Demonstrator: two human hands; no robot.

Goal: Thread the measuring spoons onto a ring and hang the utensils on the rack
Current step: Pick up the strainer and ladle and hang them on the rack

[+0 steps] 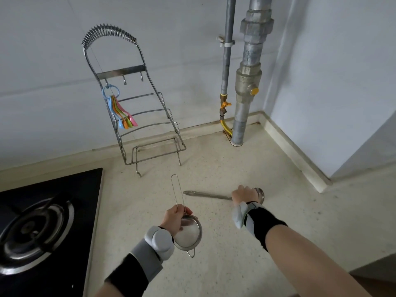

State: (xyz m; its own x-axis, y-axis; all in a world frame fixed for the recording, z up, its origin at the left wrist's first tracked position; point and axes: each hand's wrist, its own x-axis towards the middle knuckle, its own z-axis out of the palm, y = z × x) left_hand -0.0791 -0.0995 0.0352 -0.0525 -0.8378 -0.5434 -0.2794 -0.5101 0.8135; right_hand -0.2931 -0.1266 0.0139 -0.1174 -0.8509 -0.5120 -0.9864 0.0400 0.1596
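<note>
While the strainer and ladle are not yet hung, the scene is catalogued as follows.

Rack point(137, 116): bent steel wire, glossy, with a coiled spring arch on top; stood at the far wall so that the flat bar of hooks faces the person.
Hooks point(132, 79): two small steel hooks seen bare to the right on the bar; judged to be meant for the two utensils left.
Ring point(110, 91): pale blue plastic loop, hung from the left end of the bar.
Spoons point(125, 118): blue, orange, green and pink plastic, smooth, fanned below the ring; the threading is judged done.
Strainer point(189, 232): steel rim, fine mesh bowl, long wire-loop handle pointed away toward the rack, so the loop can be offered to a hook.
Left hand point(175, 219): closed in a pinch on the strainer where handle meets bowl; strainer seemingly held just above the counter.
Ladle point(206, 196): polished steel, slim flat handle with an eyelet at its left end, laid on the counter to the right of the strainer.
Right hand point(243, 196): curled over the ladle's bowl end; whether it is gripped cannot be told.
Counter point(278, 211): pale speckled stone, matt.
Stove point(38, 230): black glass with a steel burner, near left.
</note>
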